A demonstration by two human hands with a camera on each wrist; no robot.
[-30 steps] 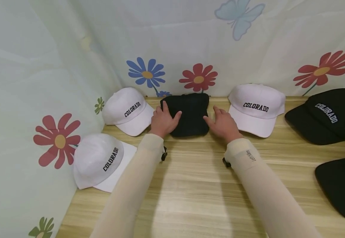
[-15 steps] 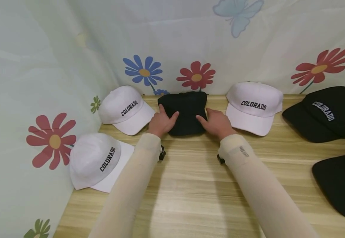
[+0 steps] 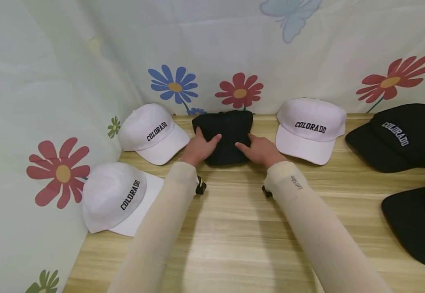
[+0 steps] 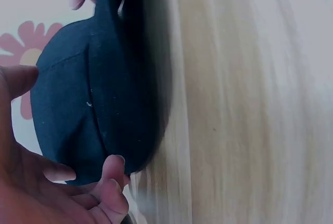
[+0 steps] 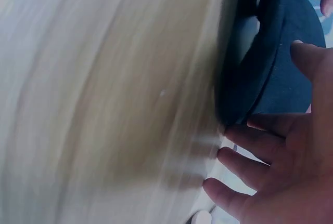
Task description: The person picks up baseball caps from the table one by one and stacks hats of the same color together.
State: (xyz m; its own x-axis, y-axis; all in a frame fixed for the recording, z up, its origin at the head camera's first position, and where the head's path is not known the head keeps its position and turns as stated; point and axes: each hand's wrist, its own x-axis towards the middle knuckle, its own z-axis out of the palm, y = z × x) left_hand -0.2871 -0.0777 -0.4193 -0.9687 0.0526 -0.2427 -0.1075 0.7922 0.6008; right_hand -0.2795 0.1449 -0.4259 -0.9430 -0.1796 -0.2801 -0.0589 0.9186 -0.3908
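Note:
A plain black baseball cap (image 3: 228, 134) lies against the back wall between two white caps, no lettering showing on it. My left hand (image 3: 199, 148) holds its left side, thumb over the front and fingers along the edge. On the opposite side my right hand (image 3: 261, 149) has its thumb laid on the cap and its fingers round the edge. In the left wrist view, the left fingers (image 4: 113, 169) bend at the rim of the dark fabric. The right wrist view shows a gap along the cap's band (image 5: 276, 37), with the right fingers spread at its edge.
White COLORADO caps stand at the back left (image 3: 155, 134), front left (image 3: 115, 199) and right of the hands (image 3: 309, 130). Two black caps sit further right, one behind (image 3: 399, 136), one nearer (image 3: 417, 219). A flowered cloth wall (image 3: 205, 44) borders the wooden table (image 3: 231, 228).
My right hand has moved left onto the black cap, its thumb now over the front. The left hand has closed in slightly on its side. The head view has shifted a little.

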